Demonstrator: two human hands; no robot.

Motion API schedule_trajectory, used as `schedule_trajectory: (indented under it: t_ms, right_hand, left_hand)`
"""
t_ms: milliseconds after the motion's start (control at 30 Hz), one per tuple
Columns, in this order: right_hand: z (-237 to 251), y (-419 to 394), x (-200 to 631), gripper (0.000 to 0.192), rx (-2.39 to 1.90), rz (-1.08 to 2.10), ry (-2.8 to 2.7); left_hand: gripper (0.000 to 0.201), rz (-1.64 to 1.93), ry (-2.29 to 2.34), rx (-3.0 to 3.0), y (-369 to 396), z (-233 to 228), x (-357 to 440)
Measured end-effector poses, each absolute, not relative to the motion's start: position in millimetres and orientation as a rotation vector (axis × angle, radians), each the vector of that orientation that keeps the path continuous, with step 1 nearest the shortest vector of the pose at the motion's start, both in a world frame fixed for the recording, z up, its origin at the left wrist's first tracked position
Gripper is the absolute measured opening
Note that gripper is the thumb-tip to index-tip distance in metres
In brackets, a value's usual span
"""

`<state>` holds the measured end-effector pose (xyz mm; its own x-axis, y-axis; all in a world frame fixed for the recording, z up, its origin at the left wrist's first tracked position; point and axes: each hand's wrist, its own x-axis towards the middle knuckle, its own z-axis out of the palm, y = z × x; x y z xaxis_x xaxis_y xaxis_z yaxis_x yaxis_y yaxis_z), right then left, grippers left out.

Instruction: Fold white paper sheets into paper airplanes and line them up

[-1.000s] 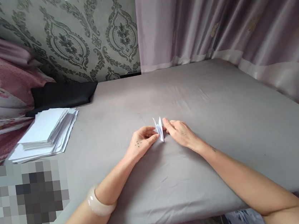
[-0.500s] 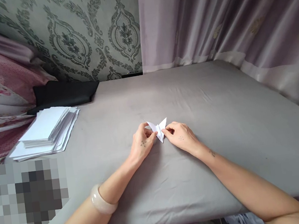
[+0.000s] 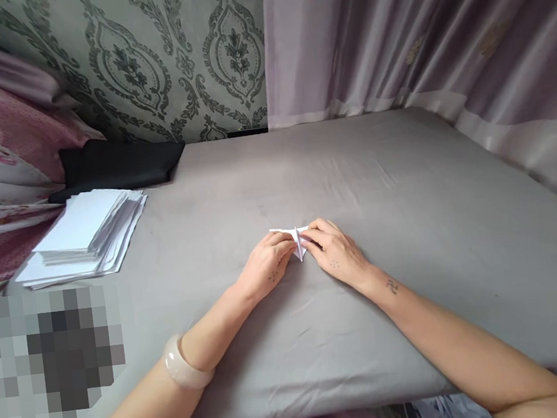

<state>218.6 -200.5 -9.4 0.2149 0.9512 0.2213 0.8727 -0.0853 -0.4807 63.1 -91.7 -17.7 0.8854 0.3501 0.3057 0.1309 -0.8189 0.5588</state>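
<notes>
Two bare hands meet at the middle of the grey cloth-covered table (image 3: 405,174): the left hand (image 3: 268,270) and the right hand (image 3: 337,256) each pinch a side of one small folded white paper piece (image 3: 296,239), pressed low against the cloth between the fingertips. At ten o'clock from the hands, well apart, lies a fanned stack of white paper sheets (image 3: 85,234), a black cushion (image 3: 117,165) just beyond it.

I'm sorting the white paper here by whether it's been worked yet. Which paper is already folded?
The small white folded paper piece pinched between the left hand and right hand; the stack of white flat sheets at far left lies unfolded.
</notes>
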Motion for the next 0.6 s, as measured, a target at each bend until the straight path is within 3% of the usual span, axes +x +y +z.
schedule_trajectory:
  t_ms: [600]
  right_hand:
    - [-10.0, -198.9, 211.7, 0.024, -1.972, 0.187, -1.671]
  left_hand:
    - [0.037, 0.404, 0.169, 2.767, -86.5, -11.7, 52.8]
